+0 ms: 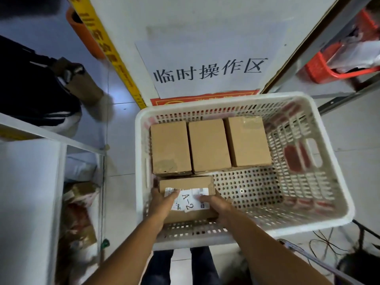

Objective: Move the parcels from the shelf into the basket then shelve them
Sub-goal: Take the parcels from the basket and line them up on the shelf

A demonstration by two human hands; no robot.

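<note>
Both hands, left hand [159, 199] and right hand [216, 206], gripped a brown cardboard parcel labelled A-2 [188, 199] by its ends | parcel low in the white perforated plastic basket [308, 161], near-left corner | three plain brown cardboard boxes [208, 146] side by side behind it

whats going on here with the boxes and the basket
A person is loading brown cardboard parcels into a white perforated plastic basket on the floor. Both hands hold one parcel bearing a white label marked A-2: the left hand on its left side, the right hand on its right, at the basket's near left corner. Three plain cardboard boxes already lie side by side along the far wall. The right part of the basket floor holds nothing.
</note>
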